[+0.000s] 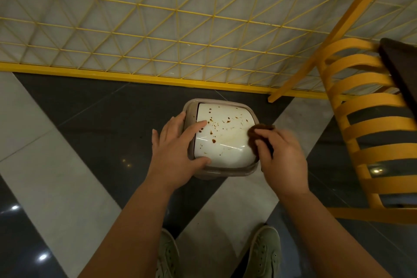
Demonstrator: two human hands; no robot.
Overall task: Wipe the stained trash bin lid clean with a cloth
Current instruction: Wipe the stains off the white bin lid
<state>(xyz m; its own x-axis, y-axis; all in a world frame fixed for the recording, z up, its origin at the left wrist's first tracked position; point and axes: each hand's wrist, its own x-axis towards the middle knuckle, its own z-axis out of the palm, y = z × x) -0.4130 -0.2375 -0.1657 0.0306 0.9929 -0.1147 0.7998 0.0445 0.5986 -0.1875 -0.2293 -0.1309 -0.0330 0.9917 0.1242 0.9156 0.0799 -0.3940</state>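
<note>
— Dark and pale floor tiles [67, 165] fill the head view, with a yellow wire fence [158, 36] at the back and a yellow slatted chair [365, 119] at the right. Where is the bin?

— It stands on the floor just before the fence. Its white lid [225, 137] sits in a beige rim [191, 106] and has many brown spots, most in the upper half and toward the left.

— And the hands?

— Left hand [178, 156] lies flat on the left edge of the lid, fingers spread, gripping nothing. Right hand [284, 160] is closed around a brown cloth [257, 133], which touches the right edge of the lid. This hand looks a little blurred.

— Anything below?

— Two green shoes [264, 253] at the bottom, toes toward the bin.
</note>
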